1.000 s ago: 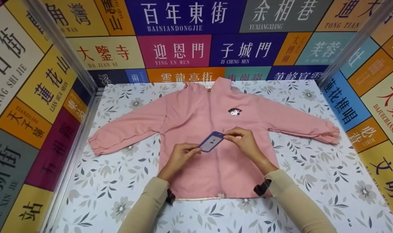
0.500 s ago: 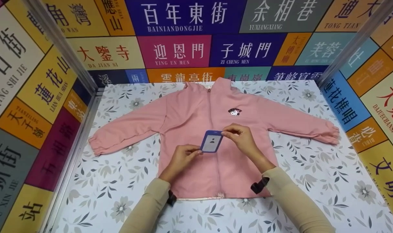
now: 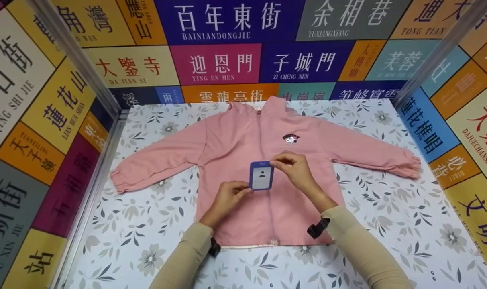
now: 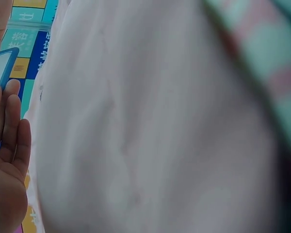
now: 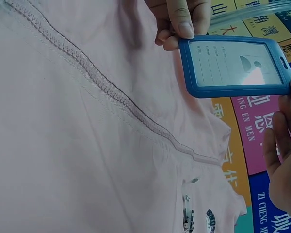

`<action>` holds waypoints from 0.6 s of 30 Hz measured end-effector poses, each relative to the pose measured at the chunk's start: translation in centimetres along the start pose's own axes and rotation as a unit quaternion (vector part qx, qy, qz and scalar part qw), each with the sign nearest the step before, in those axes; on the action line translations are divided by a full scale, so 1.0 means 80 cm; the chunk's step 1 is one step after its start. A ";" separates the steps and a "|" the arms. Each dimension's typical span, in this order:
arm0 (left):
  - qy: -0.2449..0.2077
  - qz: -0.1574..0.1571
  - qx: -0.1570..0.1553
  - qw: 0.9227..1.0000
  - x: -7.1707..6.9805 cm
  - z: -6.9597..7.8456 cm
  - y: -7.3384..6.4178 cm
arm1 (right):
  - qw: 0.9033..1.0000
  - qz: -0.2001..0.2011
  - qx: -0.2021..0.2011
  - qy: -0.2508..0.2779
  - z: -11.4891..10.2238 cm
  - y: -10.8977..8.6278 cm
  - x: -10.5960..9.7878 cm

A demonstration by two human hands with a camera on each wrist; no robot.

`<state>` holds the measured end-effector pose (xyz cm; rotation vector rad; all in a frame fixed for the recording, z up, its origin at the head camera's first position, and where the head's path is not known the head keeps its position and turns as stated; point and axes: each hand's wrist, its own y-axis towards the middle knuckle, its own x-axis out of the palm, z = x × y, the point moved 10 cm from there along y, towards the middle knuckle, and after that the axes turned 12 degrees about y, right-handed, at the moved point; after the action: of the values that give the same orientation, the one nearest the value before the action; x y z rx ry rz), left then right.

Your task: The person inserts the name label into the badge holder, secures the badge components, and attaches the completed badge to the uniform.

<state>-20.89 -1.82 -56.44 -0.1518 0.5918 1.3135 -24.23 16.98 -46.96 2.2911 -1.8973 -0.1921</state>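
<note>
A blue-framed ID badge holder (image 3: 261,176) with a white card and a small person icon is held up over the jacket, its face toward the head camera. My left hand (image 3: 226,200) pinches its lower left corner between thumb and fingers. At the upper right corner, my right hand (image 3: 294,170) pinches it. In the right wrist view the badge holder (image 5: 237,67) shows a slot at one short end and light glinting off the card. Beneath both hands a pink zip-up jacket (image 3: 231,216) lies spread, sleeves out to the sides.
The jacket lies on a white cloth with grey leaves and flowers (image 3: 151,257). Panels with coloured Chinese sign prints (image 3: 215,62) stand behind and on both sides. A small dark cartoon patch (image 3: 291,139) sits on the jacket's chest. Dark wrist cameras (image 3: 318,228) are strapped near the sleeves.
The badge holder has turned from a slanted position to nearly upright, its face swinging toward the head camera. My right hand has shifted slightly left and up. The jacket has stayed still.
</note>
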 end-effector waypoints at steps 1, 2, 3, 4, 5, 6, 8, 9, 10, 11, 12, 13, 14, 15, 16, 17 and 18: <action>0.001 0.003 -0.001 1.000 -0.001 0.000 0.000 | 1.000 0.000 -0.001 -0.001 0.000 0.000 0.000; 0.002 0.007 -0.002 1.000 -0.001 0.000 0.000 | 1.000 0.000 -0.002 -0.002 0.000 0.000 0.000; 0.001 0.010 -0.006 1.000 -0.002 -0.001 0.000 | 1.000 0.000 -0.002 -0.003 0.000 0.001 0.000; 0.001 0.013 -0.008 1.000 -0.003 -0.001 0.000 | 1.000 -0.001 -0.003 -0.004 0.001 0.001 0.000; 0.000 0.015 -0.010 1.000 -0.003 -0.002 0.000 | 1.000 -0.002 -0.004 -0.005 0.001 0.001 0.000; -0.003 0.017 -0.012 1.000 -0.003 -0.002 -0.001 | 1.000 -0.003 -0.003 -0.004 0.002 0.002 0.000; -0.010 0.018 -0.018 1.000 -0.002 -0.004 -0.001 | 1.000 -0.004 -0.002 -0.003 0.002 0.002 0.001; -0.013 0.018 -0.020 1.000 -0.002 -0.005 -0.001 | 1.000 -0.005 -0.001 -0.002 0.003 0.002 0.001; -0.014 0.017 -0.022 1.000 -0.001 -0.006 0.000 | 1.000 -0.006 0.000 0.000 0.003 0.003 0.001; -0.015 0.016 -0.023 0.999 0.000 -0.007 0.000 | 1.000 -0.006 0.004 0.001 0.003 0.003 0.001; -0.016 0.015 -0.025 0.999 0.001 -0.008 0.000 | 1.000 -0.006 0.006 0.003 0.004 0.003 0.001; -0.015 0.015 -0.025 0.999 0.001 -0.009 0.000 | 1.000 -0.006 0.009 0.002 0.004 0.003 0.001; -0.013 0.016 -0.025 0.999 0.001 -0.009 0.000 | 1.000 -0.006 0.013 0.002 0.005 0.003 0.001; -0.010 0.017 -0.023 1.000 0.001 -0.008 0.000 | 1.000 -0.006 0.017 0.001 0.005 0.003 0.001; -0.008 0.017 -0.022 1.000 0.001 -0.008 0.000 | 1.000 -0.006 0.020 0.001 0.006 0.003 0.001; -0.007 0.017 -0.021 1.000 0.001 -0.008 0.000 | 1.000 -0.006 0.024 -0.002 0.007 0.004 0.001; -0.006 0.017 -0.020 1.000 0.001 -0.008 0.000 | 1.000 -0.005 0.027 -0.003 0.007 0.004 0.001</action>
<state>-21.08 -2.02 -57.04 -0.1671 0.5612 1.3582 -24.63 16.84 -47.47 2.3365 -1.9168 -0.1515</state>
